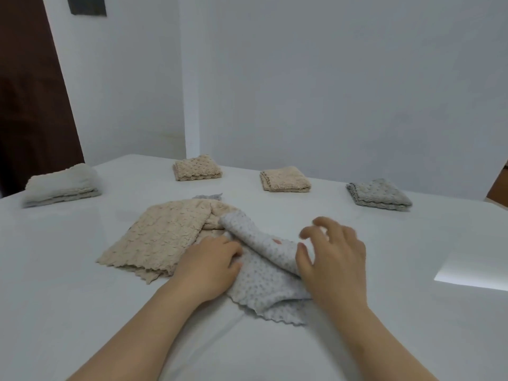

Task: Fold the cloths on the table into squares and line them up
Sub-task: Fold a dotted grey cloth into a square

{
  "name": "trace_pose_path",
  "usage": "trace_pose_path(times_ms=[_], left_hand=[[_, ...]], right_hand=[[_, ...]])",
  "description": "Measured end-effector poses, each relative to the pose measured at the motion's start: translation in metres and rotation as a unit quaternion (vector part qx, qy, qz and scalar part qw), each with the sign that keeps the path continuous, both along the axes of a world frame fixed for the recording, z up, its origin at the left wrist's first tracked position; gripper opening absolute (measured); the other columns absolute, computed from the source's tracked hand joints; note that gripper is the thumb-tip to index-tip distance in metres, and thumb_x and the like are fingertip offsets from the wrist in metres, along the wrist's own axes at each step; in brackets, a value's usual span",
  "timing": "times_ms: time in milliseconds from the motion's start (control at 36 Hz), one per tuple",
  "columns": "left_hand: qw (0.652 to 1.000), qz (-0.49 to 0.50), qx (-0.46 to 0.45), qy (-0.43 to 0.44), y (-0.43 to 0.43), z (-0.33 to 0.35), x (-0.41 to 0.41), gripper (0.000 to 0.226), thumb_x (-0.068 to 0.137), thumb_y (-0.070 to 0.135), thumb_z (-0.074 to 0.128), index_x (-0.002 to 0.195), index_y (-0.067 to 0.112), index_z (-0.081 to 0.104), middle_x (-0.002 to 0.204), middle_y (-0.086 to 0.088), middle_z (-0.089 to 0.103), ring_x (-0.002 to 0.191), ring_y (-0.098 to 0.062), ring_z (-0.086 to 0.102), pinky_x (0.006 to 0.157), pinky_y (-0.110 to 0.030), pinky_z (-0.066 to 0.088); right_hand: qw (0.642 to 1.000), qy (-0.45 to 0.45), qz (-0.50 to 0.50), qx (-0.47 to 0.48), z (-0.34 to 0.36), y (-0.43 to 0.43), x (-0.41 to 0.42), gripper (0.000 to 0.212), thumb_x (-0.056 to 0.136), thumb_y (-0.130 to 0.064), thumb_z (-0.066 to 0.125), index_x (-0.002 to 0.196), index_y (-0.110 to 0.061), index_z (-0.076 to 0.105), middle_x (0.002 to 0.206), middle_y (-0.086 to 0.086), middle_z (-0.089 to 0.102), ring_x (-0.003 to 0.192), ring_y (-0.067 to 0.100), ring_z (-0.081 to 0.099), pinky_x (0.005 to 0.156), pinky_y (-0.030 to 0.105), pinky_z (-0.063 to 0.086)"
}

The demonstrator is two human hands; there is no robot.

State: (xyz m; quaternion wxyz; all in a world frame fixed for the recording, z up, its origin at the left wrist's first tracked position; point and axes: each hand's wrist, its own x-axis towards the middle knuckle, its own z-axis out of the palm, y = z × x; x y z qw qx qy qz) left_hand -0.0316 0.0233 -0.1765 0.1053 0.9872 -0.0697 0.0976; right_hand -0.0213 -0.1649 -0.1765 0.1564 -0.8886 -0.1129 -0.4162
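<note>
Cloth (264, 281) gripped by left hand (211, 268), right hand (335, 259) spread.

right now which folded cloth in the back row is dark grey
The far-right folded cloth. The middle-left cloth and middle-right cloth are beige, the far-left cloth pale whitish.

Table (82, 270): plain glossy white, with a brighter white patch of light (472, 273) at the right.

Wall (330, 78): plain white. Door (27, 92): dark brown. Panel (88, 5) on the wall: near black.

Dotted cloth (269, 281): pale grey-white with regular small grey dots and one small pink mark (277, 241).

Spread cloth (162, 237): beige, with a scale-like ripple pattern.

Cloth corner (209, 196) behind the spread cloth: grey.

Folded cloths, left to right:
- First cloth (61, 185): pale grey-white.
- Second cloth (197, 167): beige, bubbled pattern.
- Third cloth (285, 178): beige.
- Fourth cloth (379, 195): mid grey, bubbled pattern.
</note>
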Motion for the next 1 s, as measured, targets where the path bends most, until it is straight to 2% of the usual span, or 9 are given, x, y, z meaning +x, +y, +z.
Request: trace_pose_path(times_ms=[83,194,306,389,528,750,861,944,1000], left_hand=[[0.999,0.013,-0.044,-0.002,0.003,0.006,-0.001,0.024,0.095,0.032,0.039,0.107,0.030,0.060,0.108,0.008,0.062,0.096,-0.012,0.056,0.075,-0.029,0.045],[0.995,0.052,-0.058,-0.065,0.010,0.013,-0.001,0.020,0.094,0.037,0.041,0.104,0.036,0.059,0.102,0.016,0.062,0.089,-0.007,0.053,0.061,-0.025,0.036],[0.997,0.022,-0.029,-0.063,0.012,0.001,0.005,0.036,0.090,0.047,0.039,0.122,0.036,0.050,0.129,0.016,0.049,0.119,-0.008,0.042,0.092,-0.027,0.036],[0.999,0.021,0.004,0.031,0.010,-0.008,0.006,0.072,0.077,0.068,0.019,0.141,0.037,0.025,0.148,0.013,0.027,0.137,-0.009,0.025,0.113,-0.035,0.014],[0.993,0.067,-0.055,0.075,0.015,-0.003,0.007,0.066,0.090,0.060,0.035,0.145,0.031,0.014,0.154,0.005,0.019,0.141,-0.012,0.020,0.116,-0.040,0.009],[0.988,0.129,-0.058,0.069,0.023,0.001,0.005,0.063,0.090,0.060,0.031,0.143,0.028,0.020,0.151,0.002,0.027,0.138,-0.018,0.028,0.115,-0.043,0.014],[0.989,0.147,-0.034,-0.006,0.016,0.006,0.002,0.049,0.087,0.058,0.042,0.126,0.029,0.039,0.134,0.001,0.039,0.126,-0.024,0.033,0.100,-0.037,0.030],[0.993,0.061,-0.088,-0.045,0.009,0.012,0.000,0.019,0.086,0.047,0.053,0.088,0.029,0.048,0.097,0.008,0.048,0.099,-0.015,0.045,0.077,-0.026,0.034],[0.993,-0.006,-0.118,-0.001,0.004,0.012,-0.002,0.021,0.086,0.041,0.057,0.071,0.028,0.048,0.079,0.011,0.053,0.078,-0.010,0.050,0.064,-0.025,0.035]], right_hand=[[0.996,-0.003,0.041,-0.075,-0.004,0.011,-0.007,0.025,0.075,-0.031,0.042,0.064,-0.022,0.063,0.066,-0.006,0.063,0.063,0.022,0.058,0.061,0.030,0.025],[0.990,0.048,-0.024,-0.134,-0.007,0.011,-0.008,0.028,0.070,-0.032,0.039,0.057,-0.024,0.063,0.054,-0.006,0.061,0.055,0.022,0.055,0.059,0.034,0.022],[0.980,0.111,-0.099,-0.133,-0.007,-0.004,-0.004,0.017,0.060,-0.030,0.048,0.051,-0.023,0.061,0.054,-0.006,0.059,0.056,0.023,0.055,0.058,0.030,0.028],[0.982,0.131,-0.082,-0.112,-0.006,-0.006,-0.007,0.016,0.055,-0.030,0.057,0.063,-0.023,0.068,0.068,-0.004,0.066,0.062,0.024,0.061,0.057,0.028,0.044],[0.978,0.175,0.013,-0.115,-0.007,0.017,-0.022,0.037,0.062,-0.047,0.041,0.082,-0.035,0.070,0.089,-0.010,0.071,0.069,0.016,0.067,0.053,0.031,0.051],[0.984,0.108,0.084,-0.118,0.000,0.018,-0.024,0.026,0.069,-0.043,0.040,0.060,-0.030,0.061,0.065,-0.011,0.053,0.061,0.013,0.056,0.055,0.023,0.044],[0.970,0.174,0.122,-0.119,0.008,0.014,-0.027,0.030,0.086,-0.040,0.039,0.075,-0.021,0.060,0.072,-0.006,0.046,0.074,0.017,0.050,0.064,0.026,0.035],[0.951,0.247,0.158,-0.096,0.008,0.004,-0.027,0.021,0.094,-0.041,0.038,0.086,-0.024,0.048,0.087,-0.006,0.046,0.088,0.014,0.045,0.069,0.028,0.033],[0.945,0.281,0.144,-0.086,0.007,0.002,-0.026,0.019,0.093,-0.041,0.040,0.086,-0.025,0.047,0.091,-0.006,0.047,0.094,0.015,0.048,0.069,0.028,0.034]])
